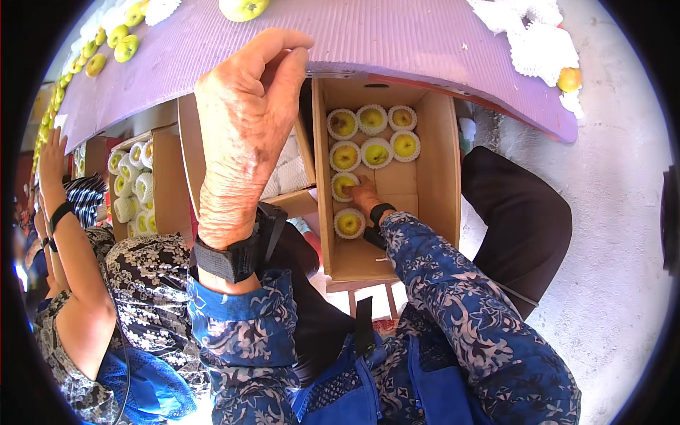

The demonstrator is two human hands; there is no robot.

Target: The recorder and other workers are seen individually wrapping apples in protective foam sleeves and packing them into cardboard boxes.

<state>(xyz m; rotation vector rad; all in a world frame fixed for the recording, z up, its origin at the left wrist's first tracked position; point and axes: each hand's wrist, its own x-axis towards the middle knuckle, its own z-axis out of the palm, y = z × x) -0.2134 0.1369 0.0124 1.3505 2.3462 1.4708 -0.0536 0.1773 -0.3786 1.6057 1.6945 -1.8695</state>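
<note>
My left hand [252, 101] is raised over the near edge of the purple ribbed table mat [382, 37], thumb and index finger close together with nothing seen between them. Inside the cardboard box [438, 175] below the table edge, my right hand [364, 194] touches a yellow-green apple [340, 187] in a white foam net; whether its fingers grip the fruit is not clear. Several netted apples [376, 153] lie beside and beyond it in rows, and one more netted apple [349, 224] sits nearer me.
Bare apples [126, 48] lie on the mat's left, another apple [243, 6] at its far edge, and foam nets [544, 50] at right. A co-worker's arm [79, 265] and a box of netted apples [170, 180] are at left. My knee [520, 223] flanks the box.
</note>
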